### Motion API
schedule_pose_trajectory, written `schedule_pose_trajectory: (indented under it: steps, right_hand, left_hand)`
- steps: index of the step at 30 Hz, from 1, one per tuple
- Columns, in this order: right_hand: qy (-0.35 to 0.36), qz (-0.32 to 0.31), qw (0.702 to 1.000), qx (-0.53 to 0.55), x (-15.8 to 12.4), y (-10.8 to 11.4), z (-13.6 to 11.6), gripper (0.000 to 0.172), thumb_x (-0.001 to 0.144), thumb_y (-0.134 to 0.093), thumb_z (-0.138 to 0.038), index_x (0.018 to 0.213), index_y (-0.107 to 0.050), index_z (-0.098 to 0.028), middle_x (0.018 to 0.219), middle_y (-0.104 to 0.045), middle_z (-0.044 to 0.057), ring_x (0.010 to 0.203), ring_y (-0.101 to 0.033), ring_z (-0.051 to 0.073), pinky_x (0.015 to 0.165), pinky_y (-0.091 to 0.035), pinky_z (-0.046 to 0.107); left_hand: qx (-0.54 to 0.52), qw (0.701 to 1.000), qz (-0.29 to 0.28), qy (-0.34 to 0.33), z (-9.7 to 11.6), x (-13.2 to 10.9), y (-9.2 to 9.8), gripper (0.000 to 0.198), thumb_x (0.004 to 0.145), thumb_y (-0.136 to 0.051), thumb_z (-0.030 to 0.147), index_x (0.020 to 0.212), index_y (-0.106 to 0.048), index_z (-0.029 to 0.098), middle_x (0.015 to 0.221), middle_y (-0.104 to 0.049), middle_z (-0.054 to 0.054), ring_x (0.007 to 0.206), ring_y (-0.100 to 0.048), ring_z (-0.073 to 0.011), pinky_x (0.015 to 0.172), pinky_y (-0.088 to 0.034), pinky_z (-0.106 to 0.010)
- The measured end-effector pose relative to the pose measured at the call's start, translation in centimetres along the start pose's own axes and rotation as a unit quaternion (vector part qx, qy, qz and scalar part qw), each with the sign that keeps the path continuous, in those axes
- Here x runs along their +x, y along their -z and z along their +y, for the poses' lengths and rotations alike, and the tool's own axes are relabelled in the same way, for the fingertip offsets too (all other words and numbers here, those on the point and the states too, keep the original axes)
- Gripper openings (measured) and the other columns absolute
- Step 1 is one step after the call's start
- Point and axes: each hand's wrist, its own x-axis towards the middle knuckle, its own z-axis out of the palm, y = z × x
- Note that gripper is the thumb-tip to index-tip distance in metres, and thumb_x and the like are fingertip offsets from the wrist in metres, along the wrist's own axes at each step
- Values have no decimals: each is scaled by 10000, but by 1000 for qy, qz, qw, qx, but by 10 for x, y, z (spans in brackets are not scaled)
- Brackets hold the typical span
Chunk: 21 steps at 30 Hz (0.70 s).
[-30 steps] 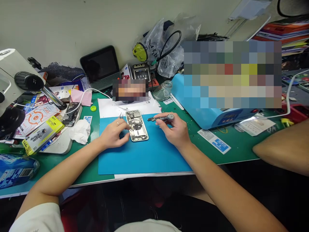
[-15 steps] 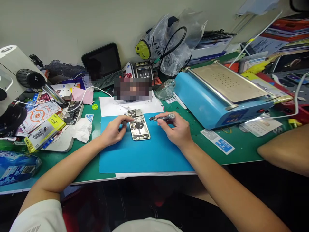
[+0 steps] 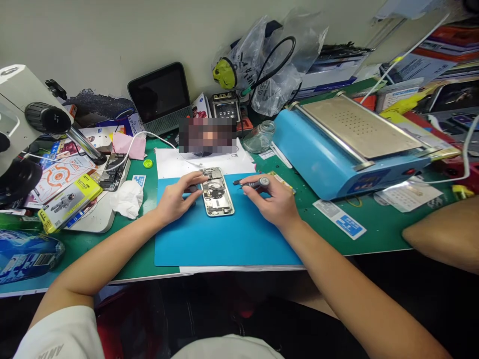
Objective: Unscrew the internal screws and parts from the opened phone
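Observation:
An opened smartphone (image 3: 218, 203) lies on the blue mat (image 3: 224, 244), its inner parts showing. My left hand (image 3: 175, 198) is closed at the phone's left edge, index finger over the upper part and thumb lower down. A small dark thing shows between those fingers; what it is I cannot make out. To the right of the phone, my right hand (image 3: 275, 197) grips a screwdriver (image 3: 263, 183) with a grey end cap, its thin shaft pointing left. By the fingertips there is a small black part (image 3: 236, 183); whether it is held or lies on the mat I cannot tell.
A blue heating machine (image 3: 318, 154) with a metal plate stands at right, near a glass jar (image 3: 258, 137). At left are a microscope (image 3: 48, 117), a yellow battery box (image 3: 71, 202) and a crumpled tissue (image 3: 127, 199). Another person's arm (image 3: 445, 232) rests at the right edge.
My left index finger has drawn back up and left, baring more of the phone's middle. The right hand keeps its grip on the screwdriver. The view has shifted slightly.

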Motion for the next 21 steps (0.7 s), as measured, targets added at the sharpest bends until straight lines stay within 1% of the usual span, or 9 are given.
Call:
schedule_pose_trajectory:
  steps: [5, 8, 11, 14, 16, 19, 21]
  right_hand:
    - [2, -3, 1000, 7, 0, -1, 0, 136, 928, -628, -328, 976, -691, -217, 944, -761, 49, 740, -690, 150, 614, -551, 265]
    - [-5, -5, 1000, 15, 0, -1, -1, 132, 929, -628, -325, 975, -690, -217, 944, -759, 45, 717, -686, 141, 616, -559, 263]
    - [-14, -7, 1000, 17, 0, -1, -2, 144, 929, -625, -341, 969, -688, -218, 932, -758, 44, 696, -683, 142, 611, -562, 269]
    - [-13, -9, 1000, 16, 0, 0, -2, 144, 929, -627, -341, 970, -690, -219, 936, -757, 46, 702, -683, 145, 609, -558, 271]
    - [-11, -10, 1000, 20, 0, 0, -2, 134, 928, -630, -331, 972, -690, -220, 945, -757, 46, 724, -689, 150, 612, -556, 271]
    - [-13, -9, 1000, 24, 0, 0, -2, 128, 925, -633, -326, 974, -690, -223, 947, -758, 46, 739, -692, 156, 612, -556, 274]
    - [-17, -9, 1000, 23, 0, 0, -2, 135, 926, -631, -335, 974, -689, -224, 951, -759, 50, 736, -691, 159, 611, -557, 283]
  left_hand:
    - [10, 1000, 17, -8, 0, 0, -1, 442, 992, -607, 265, 1405, -449, 250, 1242, -722, -78, 1161, -697, -165, 911, -615, -246]
    - [25, 999, 26, -15, 1, -1, -1, 434, 985, -619, 270, 1396, -482, 242, 1273, -703, -84, 1140, -698, -163, 939, -609, -267]
    - [37, 998, 31, -28, 3, -2, -2, 399, 1014, -549, 221, 1409, -498, 248, 1345, -663, -85, 1096, -696, -136, 953, -599, -262]
    - [40, 998, 36, -44, 4, -3, -2, 419, 1027, -497, 176, 1436, -487, 265, 1373, -650, -76, 1053, -702, -114, 929, -602, -235]
    - [40, 997, 43, -54, 5, -3, -2, 440, 1021, -514, 175, 1449, -477, 274, 1367, -656, -71, 1071, -708, -120, 927, -607, -231]
    - [36, 996, 53, -65, 6, -3, -2, 498, 1008, -550, 176, 1479, -433, 287, 1334, -681, -56, 1162, -693, -141, 937, -614, -229]
    - [33, 996, 57, -65, 6, -2, -1, 527, 1002, -571, 186, 1493, -407, 285, 1303, -700, -53, 1175, -692, -149, 933, -620, -229]
